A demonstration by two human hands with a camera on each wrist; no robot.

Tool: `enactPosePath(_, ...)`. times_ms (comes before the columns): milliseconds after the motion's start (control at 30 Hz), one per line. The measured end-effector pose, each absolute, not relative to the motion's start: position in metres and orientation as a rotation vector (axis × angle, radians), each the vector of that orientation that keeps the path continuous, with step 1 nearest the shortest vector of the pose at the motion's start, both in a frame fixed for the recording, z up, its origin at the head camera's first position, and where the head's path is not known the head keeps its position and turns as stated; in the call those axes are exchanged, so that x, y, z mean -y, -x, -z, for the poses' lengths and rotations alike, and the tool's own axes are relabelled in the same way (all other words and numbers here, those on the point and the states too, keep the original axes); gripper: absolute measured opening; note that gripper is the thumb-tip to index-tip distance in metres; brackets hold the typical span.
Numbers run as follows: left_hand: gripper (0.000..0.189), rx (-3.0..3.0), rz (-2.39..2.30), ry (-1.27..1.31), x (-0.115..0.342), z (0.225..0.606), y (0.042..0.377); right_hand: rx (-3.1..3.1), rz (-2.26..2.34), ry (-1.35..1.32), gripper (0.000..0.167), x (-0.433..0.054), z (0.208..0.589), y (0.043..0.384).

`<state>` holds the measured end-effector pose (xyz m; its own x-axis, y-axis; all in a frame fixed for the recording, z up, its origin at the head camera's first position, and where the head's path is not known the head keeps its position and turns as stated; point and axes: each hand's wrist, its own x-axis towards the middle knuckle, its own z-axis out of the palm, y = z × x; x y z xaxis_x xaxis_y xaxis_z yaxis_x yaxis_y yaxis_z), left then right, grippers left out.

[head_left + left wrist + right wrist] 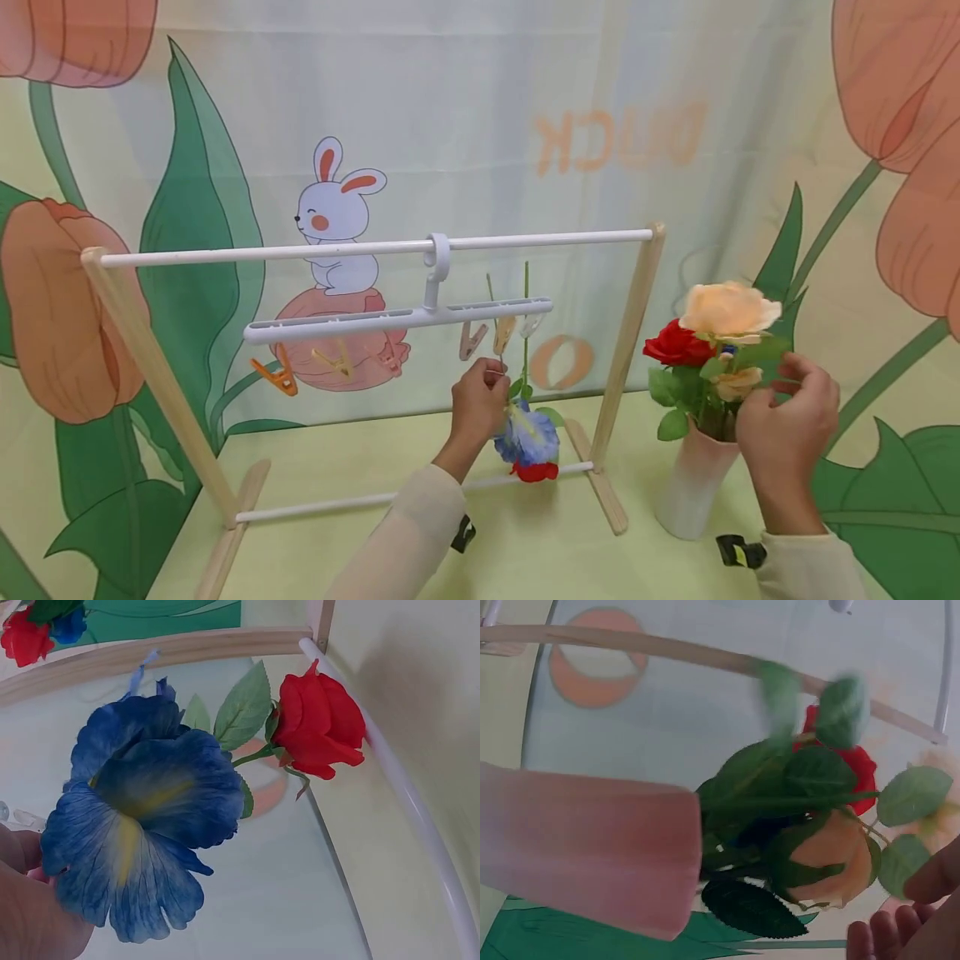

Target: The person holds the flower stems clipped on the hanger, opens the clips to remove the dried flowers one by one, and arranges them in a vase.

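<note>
My left hand (pixel 480 404) pinches the thin stem of a blue iris (pixel 528 433) just under a yellow clothespin (pixel 504 333). The iris hangs head down. Behind it a red rose (pixel 319 720) also hangs upside down, its stem rising past a clear clothespin (pixel 532 323). My right hand (pixel 791 425) is beside flowers in a pink-and-white vase (pixel 693 483), its fingers loosely bent. In the right wrist view the thumb overlaps a green leaf (pixel 904 862), with a gap between thumb and fingers. A large peach rose (pixel 731 311) and another red rose (pixel 678 343) stand in the vase.
A grey hanger (pixel 345 323) hooks over the white top bar (pixel 300 250) of a wooden stand. An orange clothespin (pixel 277 372), among others, hangs from its left half. The stand's right post (pixel 626 350) rises between the hanging flowers and the vase.
</note>
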<state>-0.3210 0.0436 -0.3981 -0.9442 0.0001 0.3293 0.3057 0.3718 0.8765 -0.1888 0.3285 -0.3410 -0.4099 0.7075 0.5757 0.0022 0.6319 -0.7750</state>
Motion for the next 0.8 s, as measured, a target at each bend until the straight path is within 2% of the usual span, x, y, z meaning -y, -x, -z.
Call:
enactPosePath(233,0.009,2.382,1.610,0.319,-0.042,0.394,0.314,1.692,-0.868,0.434,0.032,-0.300,0.334,0.189)
enactPosePath(500,0.010,2.411,1.607,0.353,-0.040,0.390,0.309,1.660,-0.843,0.217,0.023,-0.264,0.333,0.193)
enactPosePath(800,0.008,2.408,1.651,0.386,-0.040,0.390,0.302,1.888,-1.027,0.184,0.023,-0.219,0.348,0.219)
